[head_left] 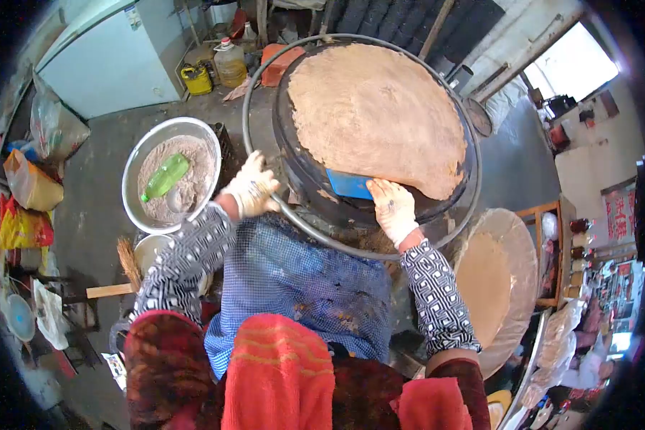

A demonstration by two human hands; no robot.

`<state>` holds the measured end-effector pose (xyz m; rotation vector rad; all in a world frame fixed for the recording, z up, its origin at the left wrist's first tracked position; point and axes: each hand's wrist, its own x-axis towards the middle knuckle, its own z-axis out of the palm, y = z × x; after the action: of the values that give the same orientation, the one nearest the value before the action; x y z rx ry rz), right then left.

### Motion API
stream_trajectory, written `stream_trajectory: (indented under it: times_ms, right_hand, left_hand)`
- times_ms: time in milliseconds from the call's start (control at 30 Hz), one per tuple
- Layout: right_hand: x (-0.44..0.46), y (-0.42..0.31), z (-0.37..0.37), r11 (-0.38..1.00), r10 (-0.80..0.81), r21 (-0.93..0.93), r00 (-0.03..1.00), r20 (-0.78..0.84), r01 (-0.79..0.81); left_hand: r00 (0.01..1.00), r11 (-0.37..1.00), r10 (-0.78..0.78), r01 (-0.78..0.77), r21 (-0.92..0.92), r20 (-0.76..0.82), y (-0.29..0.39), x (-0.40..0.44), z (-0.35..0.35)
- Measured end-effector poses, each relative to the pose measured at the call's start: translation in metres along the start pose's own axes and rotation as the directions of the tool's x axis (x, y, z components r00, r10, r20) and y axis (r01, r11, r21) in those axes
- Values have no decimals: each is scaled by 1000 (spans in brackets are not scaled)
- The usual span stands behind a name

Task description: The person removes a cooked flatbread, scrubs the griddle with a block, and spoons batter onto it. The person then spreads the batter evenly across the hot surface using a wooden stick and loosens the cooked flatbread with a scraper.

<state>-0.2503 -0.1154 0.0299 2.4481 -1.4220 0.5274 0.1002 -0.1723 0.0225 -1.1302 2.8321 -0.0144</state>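
Observation:
A large brown flatbread point(380, 107) covers most of a round black griddle point(304, 172). A metal hoop point(246, 107) runs around the griddle. My left hand point(252, 188), in a pale work glove, closes on the hoop at its near left side; the palm side is hidden. At the flatbread's near edge, my right hand point(394, 208), gloved too, grips a flat blue scraper point(349, 184). The scraper lies against the bread's edge, its right end under my fingers. A blue checked cloth point(301, 279) covers the space between my arms.
On the left, a metal basin point(129, 179) holds brownish flour and a green bottle point(167, 176). A brush point(128, 264) sits below it. To the right stands a wide plastic-lined container point(519, 287) with tan contents point(484, 283). A white chest point(107, 68) and an oil jug point(230, 63) are behind.

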Motion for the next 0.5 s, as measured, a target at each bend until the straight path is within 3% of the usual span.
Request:
stream_trajectory:
  times_ms: [33,100,133,167,200,233,267,300,333,367,400,433,500]
  right_hand:
    - [3,-3,-2,1000,18,0,1000,-8,-18]
    - [16,-15,-7,1000,19,-9,998,53,-19]
    - [22,-16,-4,997,-65,-36,996,-54,63]
    - [30,-19,6,994,66,83,992,107,-75]
    - [42,-28,-2,982,109,123,965,240,-142]
    - [52,-34,-16,1000,16,3,994,107,-16]
    - [59,-39,-24,983,148,-121,984,102,-135]
    - [64,-42,-33,984,164,-92,980,111,-154]
    - [67,-44,-39,983,178,-61,977,117,-172]
    - [70,-44,-40,984,176,-5,977,119,-176]
    - [75,-43,-35,977,214,-37,940,266,-212]
    - [78,-33,23,979,202,-20,944,261,-204]
    - [79,-33,44,971,240,-44,942,236,-236]
  left_hand:
    - [997,998,-17,13,-54,-70,24,-4,2]
    - [988,984,-143,136,-117,-53,89,-2,-2]
    - [975,966,-205,189,-175,-81,125,3,0]
    - [959,945,-259,228,-234,-111,159,6,3]
    - [928,934,-275,195,-301,-251,189,4,7]
    - [880,922,-252,93,-376,-402,220,11,11]
    - [853,898,-202,-35,-439,-481,243,9,-12]
    - [883,824,-37,-238,-514,-469,257,-1,-13]
    - [924,723,103,-323,-611,-367,267,-10,-5]
    - [895,671,144,-402,-623,-422,271,-23,-14]
    - [879,659,201,-449,-604,-433,267,-30,-12]
    - [878,672,227,-454,-585,-421,255,-39,-4]
    - [915,666,125,-364,-651,-384,224,-61,18]
